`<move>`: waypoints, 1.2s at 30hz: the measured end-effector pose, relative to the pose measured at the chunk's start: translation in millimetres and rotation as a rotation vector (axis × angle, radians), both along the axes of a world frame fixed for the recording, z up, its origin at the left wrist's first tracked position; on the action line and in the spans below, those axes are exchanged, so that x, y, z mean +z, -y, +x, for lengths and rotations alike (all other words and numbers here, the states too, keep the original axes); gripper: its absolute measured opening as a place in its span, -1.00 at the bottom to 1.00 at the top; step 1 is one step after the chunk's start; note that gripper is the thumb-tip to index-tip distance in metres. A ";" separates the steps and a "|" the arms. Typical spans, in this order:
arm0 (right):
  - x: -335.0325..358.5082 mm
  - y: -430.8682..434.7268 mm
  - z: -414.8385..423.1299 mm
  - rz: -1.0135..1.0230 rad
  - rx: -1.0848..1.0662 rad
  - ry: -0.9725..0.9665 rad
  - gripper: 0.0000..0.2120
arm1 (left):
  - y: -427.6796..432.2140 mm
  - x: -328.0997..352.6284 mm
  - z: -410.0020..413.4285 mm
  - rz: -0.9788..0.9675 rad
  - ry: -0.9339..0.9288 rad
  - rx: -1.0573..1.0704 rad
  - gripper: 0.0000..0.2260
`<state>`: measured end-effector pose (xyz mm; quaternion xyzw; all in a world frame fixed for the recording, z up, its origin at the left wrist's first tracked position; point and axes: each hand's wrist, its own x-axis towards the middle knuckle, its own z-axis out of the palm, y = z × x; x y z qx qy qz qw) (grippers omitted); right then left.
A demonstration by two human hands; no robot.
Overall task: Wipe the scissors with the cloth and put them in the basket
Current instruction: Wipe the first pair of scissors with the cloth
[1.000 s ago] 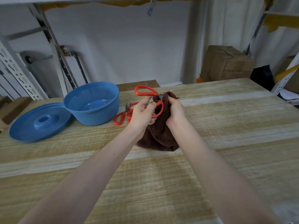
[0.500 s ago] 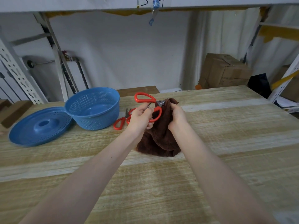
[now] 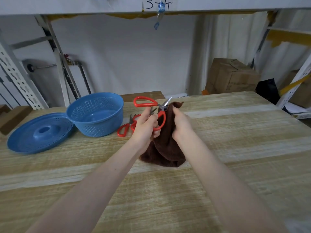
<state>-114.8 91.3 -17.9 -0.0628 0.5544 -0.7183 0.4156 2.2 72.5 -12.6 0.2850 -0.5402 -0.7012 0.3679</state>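
Gripping the red-handled scissors [image 3: 145, 102] by the lower loop, the left hand [image 3: 144, 126] held them above the table [image 3: 235, 132], fingers curled through the handle. The right hand [image 3: 181, 124] clutched the brown cloth [image 3: 165, 148] against the blades, right of the blue basket [image 3: 101, 127].

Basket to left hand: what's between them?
Head view: more red-handled scissors lie on the table between the blue basket and the left hand; how many pairs is unclear.

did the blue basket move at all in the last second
No. The basket still sits against the blue lid, spare scissors just right of it; only the view shifted.
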 end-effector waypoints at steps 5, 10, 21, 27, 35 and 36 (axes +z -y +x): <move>8.7 -6.9 -8.8 0.036 -0.030 -0.166 -0.86 | 7.4 13.4 15.2 0.128 0.374 -0.100 -0.69; 9.1 -9.3 -20.2 0.093 0.047 -0.359 -0.86 | 28.7 22.2 33.4 -0.368 0.869 0.285 -0.77; 14.9 -8.7 -12.4 0.165 0.353 -0.674 -0.78 | 36.2 15.0 23.5 -0.262 0.704 -0.129 -0.81; 4.1 -11.6 -13.7 0.085 0.341 -0.551 -0.78 | 36.7 18.2 25.7 -0.221 0.698 -0.080 -0.73; -6.3 -17.3 6.4 0.055 0.018 -0.208 -0.84 | 35.8 13.4 20.0 -0.399 0.748 0.041 -0.57; -6.8 -18.2 6.8 0.054 -0.034 -0.179 -0.81 | 35.5 14.4 19.6 -0.407 0.750 0.039 -0.61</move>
